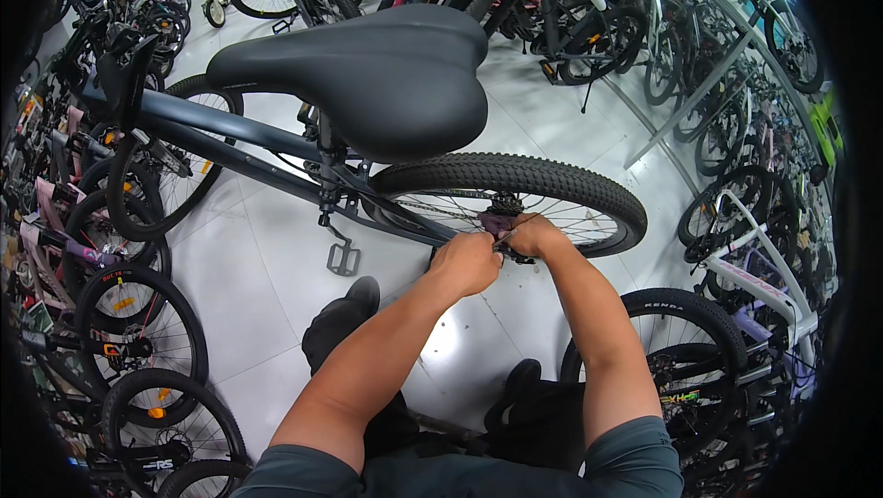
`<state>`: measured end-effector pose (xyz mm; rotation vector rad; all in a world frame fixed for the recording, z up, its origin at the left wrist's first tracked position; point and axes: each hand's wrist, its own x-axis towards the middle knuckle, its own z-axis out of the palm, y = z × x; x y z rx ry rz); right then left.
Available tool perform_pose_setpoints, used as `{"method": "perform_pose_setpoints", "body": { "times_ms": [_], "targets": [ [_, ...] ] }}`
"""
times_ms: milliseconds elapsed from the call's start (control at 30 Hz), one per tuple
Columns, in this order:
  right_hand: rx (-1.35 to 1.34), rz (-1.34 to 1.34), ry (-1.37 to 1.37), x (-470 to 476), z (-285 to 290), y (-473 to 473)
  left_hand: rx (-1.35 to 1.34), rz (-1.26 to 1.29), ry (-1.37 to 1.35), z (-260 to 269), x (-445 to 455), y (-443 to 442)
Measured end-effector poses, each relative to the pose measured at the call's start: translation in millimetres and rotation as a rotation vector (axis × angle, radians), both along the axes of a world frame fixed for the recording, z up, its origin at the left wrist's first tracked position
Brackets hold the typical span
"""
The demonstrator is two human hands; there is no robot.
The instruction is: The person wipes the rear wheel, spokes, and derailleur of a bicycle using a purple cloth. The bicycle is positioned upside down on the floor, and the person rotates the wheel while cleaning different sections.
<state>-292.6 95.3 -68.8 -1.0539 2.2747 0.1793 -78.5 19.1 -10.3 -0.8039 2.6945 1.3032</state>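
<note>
A dark bicycle frame (227, 129) with a black saddle (386, 70) stands across the view before me. Both my hands are at the hub area of its rear wheel (552, 170). My left hand (468, 263) is closed on a thin metal tool, whose exact kind I cannot tell. My right hand (531, 234) reaches in beside the cassette (506, 203), its fingers bent around a small purplish piece (495, 223), perhaps a cloth. The rear derailleur (519, 256) shows partly below the right hand. The fingertips are partly hidden.
A pedal (343, 259) hangs below the frame, close to my shoe (362, 291). Rows of bicycles stand on the left, at the back and on the right. A knobbly bicycle tyre (724, 332) is near my right elbow, with a white bicycle frame (755, 284) beyond it.
</note>
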Motion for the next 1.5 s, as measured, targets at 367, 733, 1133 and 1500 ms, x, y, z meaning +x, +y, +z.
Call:
{"method": "perform_pose_setpoints", "body": {
  "times_ms": [367,733,1133,1500],
  "targets": [
    [0.131,0.002,0.136,12,21,-6,0.036,0.015,0.006,11,4,0],
    [-0.647,-0.175,-0.595,-9,-13,24,-0.024,-0.03,0.003,5,1,0],
    [-0.062,0.3,0.171,-11,-23,8,-0.109,0.139,-0.047,11,-2,-7],
    [0.134,0.168,0.16,-4,3,1,-0.093,0.167,-0.078,19,7,-25]
  ]
}}
